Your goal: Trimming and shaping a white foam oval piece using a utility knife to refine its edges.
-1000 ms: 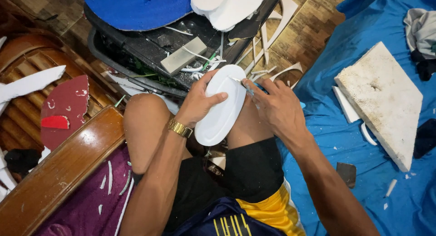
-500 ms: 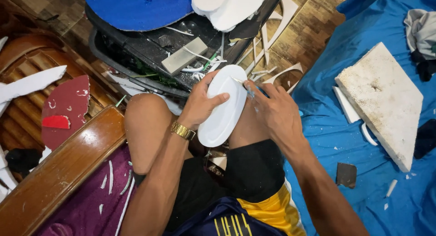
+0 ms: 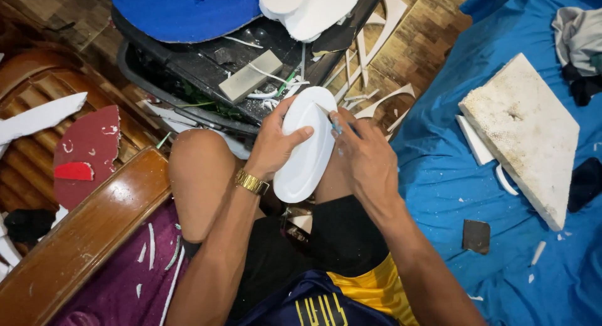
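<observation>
Two hands meet at the centre of the frame over the person's bare knees. The left hand (image 3: 276,144), a gold watch (image 3: 252,182) at its wrist, is closed around the edge of a white oval foam piece (image 3: 306,147), thumb lying across its face and fingers curled behind. The right hand (image 3: 367,160) is pinched shut on a small bluish cutting tool (image 3: 337,124), its tip touching the upper right rim of the oval. Over the last second the oval has hardly shifted; the right hand has edged a little closer to the rim and the tool now sits right against it, so the trimming looks, as I judge it, to be in mid-stroke along that edge rather than finished.

Just beyond the hands, toward the top of the frame, a black tray (image 3: 188,87) holds a grey block (image 3: 249,82), thin white offcuts and a large blue foam sheet (image 3: 182,9) with more white cut shapes (image 3: 313,6) beside it. At the right, a blue cloth (image 3: 501,251) covers the floor and carries a thick slab of white foam (image 3: 523,134). At the left lie a dark red foam scrap (image 3: 88,150) and a wooden chair arm (image 3: 81,238).
</observation>
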